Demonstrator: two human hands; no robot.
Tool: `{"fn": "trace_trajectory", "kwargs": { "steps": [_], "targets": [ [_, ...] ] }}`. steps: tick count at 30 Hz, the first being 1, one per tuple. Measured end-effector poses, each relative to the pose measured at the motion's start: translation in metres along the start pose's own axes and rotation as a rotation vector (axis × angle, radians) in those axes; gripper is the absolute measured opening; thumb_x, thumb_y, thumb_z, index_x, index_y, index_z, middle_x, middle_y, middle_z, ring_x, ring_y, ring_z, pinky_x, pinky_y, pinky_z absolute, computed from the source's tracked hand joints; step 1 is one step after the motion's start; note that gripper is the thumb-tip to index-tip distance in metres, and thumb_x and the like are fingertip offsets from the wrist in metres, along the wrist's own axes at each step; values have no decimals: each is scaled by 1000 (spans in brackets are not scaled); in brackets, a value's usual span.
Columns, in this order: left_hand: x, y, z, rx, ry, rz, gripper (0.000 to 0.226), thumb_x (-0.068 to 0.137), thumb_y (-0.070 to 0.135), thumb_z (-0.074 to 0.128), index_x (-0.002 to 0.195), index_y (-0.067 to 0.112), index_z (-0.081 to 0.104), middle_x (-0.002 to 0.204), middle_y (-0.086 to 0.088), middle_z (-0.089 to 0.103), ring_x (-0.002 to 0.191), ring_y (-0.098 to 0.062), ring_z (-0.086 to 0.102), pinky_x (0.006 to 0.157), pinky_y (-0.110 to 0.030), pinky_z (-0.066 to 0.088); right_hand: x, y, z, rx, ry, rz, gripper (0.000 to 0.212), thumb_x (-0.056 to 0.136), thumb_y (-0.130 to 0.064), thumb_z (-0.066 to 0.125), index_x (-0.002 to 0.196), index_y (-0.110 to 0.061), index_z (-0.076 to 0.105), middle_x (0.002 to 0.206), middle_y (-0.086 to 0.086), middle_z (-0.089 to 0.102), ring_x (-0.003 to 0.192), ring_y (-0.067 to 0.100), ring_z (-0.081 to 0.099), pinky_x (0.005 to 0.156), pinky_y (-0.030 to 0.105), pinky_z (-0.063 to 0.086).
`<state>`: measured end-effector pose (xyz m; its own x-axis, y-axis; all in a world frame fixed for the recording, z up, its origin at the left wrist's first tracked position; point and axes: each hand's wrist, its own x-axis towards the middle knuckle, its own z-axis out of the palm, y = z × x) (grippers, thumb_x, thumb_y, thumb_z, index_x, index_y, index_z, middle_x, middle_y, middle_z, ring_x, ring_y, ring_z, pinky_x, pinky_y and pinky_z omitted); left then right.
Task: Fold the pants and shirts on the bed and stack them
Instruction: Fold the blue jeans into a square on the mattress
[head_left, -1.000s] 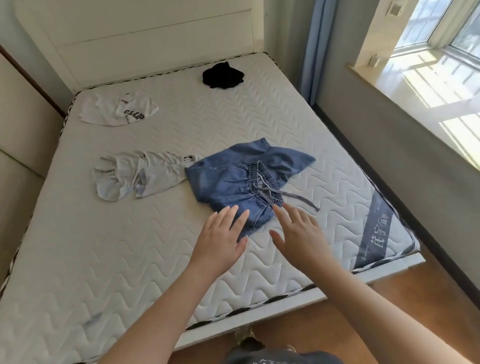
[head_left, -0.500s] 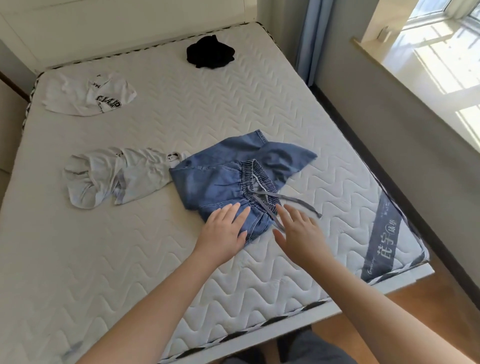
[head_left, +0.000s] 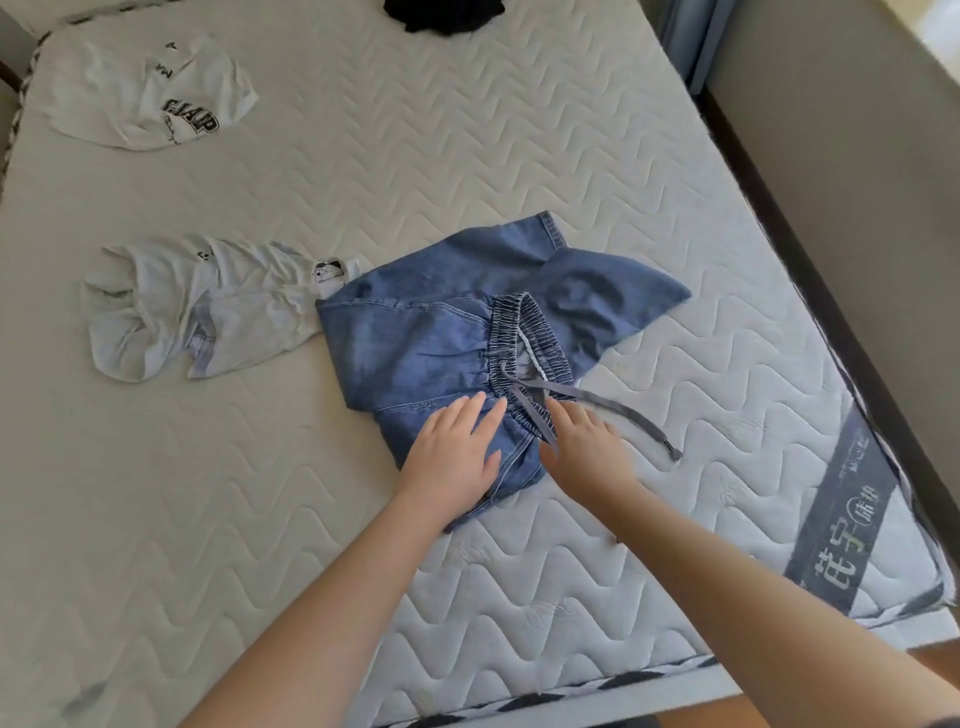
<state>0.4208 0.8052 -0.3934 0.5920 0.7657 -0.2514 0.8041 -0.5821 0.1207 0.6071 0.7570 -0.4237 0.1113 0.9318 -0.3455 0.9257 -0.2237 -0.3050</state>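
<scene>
Under both flat, open hands, left (head_left: 451, 457) and right (head_left: 587, 451), lie jeans (head_left: 415, 343), gripped by neither. Far beyond the left hand, a white shirt (head_left: 150, 91) reads "GAP". Right of the right hand, a mattress label (head_left: 847, 525) shows Chinese characters.

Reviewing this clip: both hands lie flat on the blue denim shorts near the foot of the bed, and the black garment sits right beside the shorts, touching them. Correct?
Not quite. In the head view the black garment lies far off at the head of the bed, apart from the blue denim shorts; the crumpled white garment is what touches them. The left hand and right hand do rest flat there.
</scene>
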Motion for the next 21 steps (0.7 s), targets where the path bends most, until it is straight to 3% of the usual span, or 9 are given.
{"fn": "trace_trajectory", "kwargs": {
  "steps": [9, 12, 15, 17, 21],
  "targets": [
    [56, -36, 80, 18, -174, -51, 68, 100, 43, 40, 157, 24, 8, 163, -6, 15, 149, -24, 15, 120, -40, 14, 98, 21, 71, 22, -54, 39, 73, 95, -36, 52, 155, -16, 17, 160, 3, 25, 144, 24, 27, 115, 40, 23],
    [68, -46, 102, -20, -222, -50, 66, 101, 43, 39, 157, 22, 11, 163, -7, 16, 149, -25, 15, 120, -41, 15, 126, 22, 91, -32, -56, 42, 74, 93, -37, 54, 155, -16, 18, 157, 3, 28, 142, 25, 28, 115, 40, 23],
    [79, -52, 119, -141, -242, -58, 60, 102, 38, 39, 156, 20, 20, 161, -5, 23, 147, -23, 22, 118, -40, 22, 146, 24, 110, -106, -63, 68, 63, 90, -33, 54, 146, -15, 32, 145, 5, 41, 133, 28, 37, 110, 40, 27],
    [85, -54, 127, -336, -261, -116, 56, 102, 35, 41, 154, 19, 26, 158, -3, 29, 144, -22, 28, 116, -39, 27, 152, 27, 118, -197, -55, 81, 44, 89, -30, 54, 130, -14, 46, 131, 7, 49, 122, 31, 43, 103, 42, 30],
    [92, -52, 136, -664, -178, -284, 42, 102, 31, 44, 143, 18, 47, 141, -2, 50, 126, -19, 49, 108, -34, 38, 156, 32, 118, -245, 83, 63, 24, 88, -23, 49, 107, -12, 60, 111, 8, 60, 108, 31, 47, 99, 43, 28]
  ]
}}
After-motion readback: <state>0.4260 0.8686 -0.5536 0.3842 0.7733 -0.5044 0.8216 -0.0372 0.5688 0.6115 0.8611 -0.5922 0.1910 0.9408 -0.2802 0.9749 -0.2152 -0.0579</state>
